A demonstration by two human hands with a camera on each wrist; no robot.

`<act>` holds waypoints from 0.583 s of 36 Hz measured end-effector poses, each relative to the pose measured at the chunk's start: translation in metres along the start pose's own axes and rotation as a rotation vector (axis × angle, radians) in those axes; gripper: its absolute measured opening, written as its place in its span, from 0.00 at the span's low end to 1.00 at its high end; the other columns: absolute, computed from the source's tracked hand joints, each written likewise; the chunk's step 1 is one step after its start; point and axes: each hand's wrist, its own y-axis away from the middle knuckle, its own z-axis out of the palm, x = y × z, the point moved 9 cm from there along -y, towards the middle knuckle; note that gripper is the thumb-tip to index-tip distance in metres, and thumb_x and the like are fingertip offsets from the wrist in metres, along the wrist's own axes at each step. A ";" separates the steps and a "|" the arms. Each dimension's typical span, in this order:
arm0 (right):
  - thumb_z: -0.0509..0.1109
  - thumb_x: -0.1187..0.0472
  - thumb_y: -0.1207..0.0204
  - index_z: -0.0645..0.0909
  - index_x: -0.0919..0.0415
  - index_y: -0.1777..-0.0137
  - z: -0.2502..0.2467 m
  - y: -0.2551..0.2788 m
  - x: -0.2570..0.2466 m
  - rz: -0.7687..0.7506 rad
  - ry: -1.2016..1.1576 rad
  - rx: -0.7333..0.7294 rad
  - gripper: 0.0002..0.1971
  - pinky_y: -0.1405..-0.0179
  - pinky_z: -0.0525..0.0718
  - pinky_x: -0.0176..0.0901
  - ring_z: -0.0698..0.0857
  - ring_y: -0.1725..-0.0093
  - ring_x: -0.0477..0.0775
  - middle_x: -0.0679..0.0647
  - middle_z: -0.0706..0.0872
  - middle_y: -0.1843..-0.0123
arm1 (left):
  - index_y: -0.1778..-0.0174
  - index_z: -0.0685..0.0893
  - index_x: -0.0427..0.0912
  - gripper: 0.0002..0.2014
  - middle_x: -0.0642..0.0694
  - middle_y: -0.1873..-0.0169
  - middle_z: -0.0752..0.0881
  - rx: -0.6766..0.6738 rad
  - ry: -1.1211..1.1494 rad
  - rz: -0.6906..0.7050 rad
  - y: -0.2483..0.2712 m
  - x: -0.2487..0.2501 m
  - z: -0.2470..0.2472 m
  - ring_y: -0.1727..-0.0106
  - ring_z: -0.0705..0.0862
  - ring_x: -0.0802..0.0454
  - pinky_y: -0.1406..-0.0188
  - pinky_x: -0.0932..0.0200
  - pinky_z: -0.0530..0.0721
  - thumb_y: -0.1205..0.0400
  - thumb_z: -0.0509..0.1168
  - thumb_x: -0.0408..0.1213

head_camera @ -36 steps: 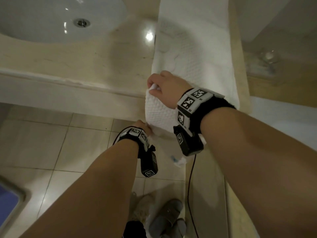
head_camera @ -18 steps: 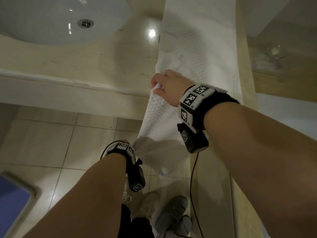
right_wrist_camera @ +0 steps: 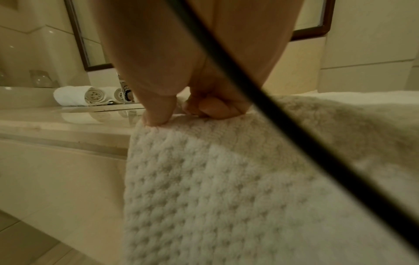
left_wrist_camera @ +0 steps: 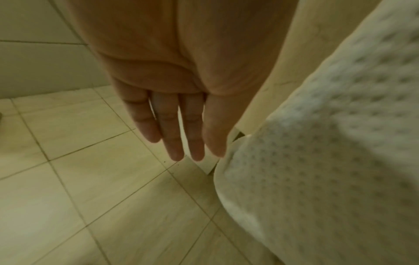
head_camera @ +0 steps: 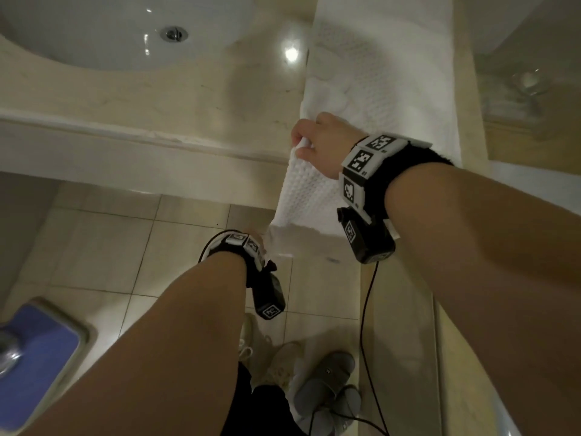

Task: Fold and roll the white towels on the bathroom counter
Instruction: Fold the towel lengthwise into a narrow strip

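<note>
White towel (head_camera: 371,89): waffle weave, soft, limp, light; lies along worktop (head_camera: 188,99), near end draped over front edge. Right hand (head_camera: 320,143) fingers pinch left edge at worktop lip. Left hand (left_wrist_camera: 181,111) fingers straight, empty, beside hanging end. Best hold: corners.

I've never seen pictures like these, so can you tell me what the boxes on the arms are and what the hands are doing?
Those boxes are small cameras strapped to a person's wrists; a third camera sits on the head. The head picture looks down at both arms. A white towel lies along the counter beside the sink, with one end hanging over the edge. The right hand pinches the towel at the counter's edge; the right wrist picture shows its thumb pressing the cloth. The left hand is lower down, open, fingers straight, holding nothing, next to the hanging end. Far back, a rolled towel already lies on the counter.
</note>
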 end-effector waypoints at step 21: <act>0.65 0.57 0.20 0.77 0.58 0.52 0.111 0.102 0.066 0.314 -0.340 -0.017 0.05 0.56 0.69 0.38 0.77 0.55 0.55 0.52 0.77 0.56 | 0.31 0.75 0.34 0.16 0.41 0.32 0.75 0.118 0.203 0.168 0.055 0.045 -0.040 0.31 0.74 0.48 0.30 0.59 0.67 0.14 0.59 0.36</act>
